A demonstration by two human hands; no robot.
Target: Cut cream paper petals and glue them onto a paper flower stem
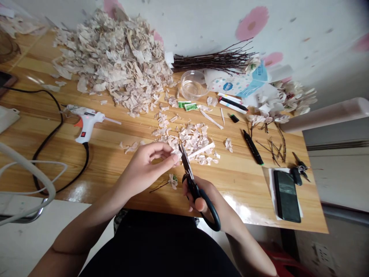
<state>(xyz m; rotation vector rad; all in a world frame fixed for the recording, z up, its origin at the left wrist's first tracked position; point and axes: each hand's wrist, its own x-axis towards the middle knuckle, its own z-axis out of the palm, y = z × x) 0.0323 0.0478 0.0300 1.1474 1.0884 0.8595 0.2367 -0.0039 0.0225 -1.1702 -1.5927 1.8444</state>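
My left hand (pixel 152 163) pinches a small pale petal-like piece (pixel 176 154) between thumb and fingers. Black-handled scissors (pixel 188 175) are in my right hand (pixel 207 196), fingers through the handle loops. Their blades are parted and point away from me, right beside the pale piece; whether they touch it I cannot tell. Beyond the blades lies a heap of cut pale scraps (pixel 194 138), with a white strip (pixel 201 150) across it. Near the table's front edge, between my hands, rests a small flower (pixel 173 181) on a thin twig.
A large pile of dried pale petals (pixel 115 57) covers the back left. A white glue gun (pixel 88 121) with a black cord lies at left. Dark twigs (pixel 213 61), a clear bowl (pixel 192 84) and a tissue pack (pixel 233 82) are behind; a black marker (pixel 253 147) and phone (pixel 286 196) lie right.
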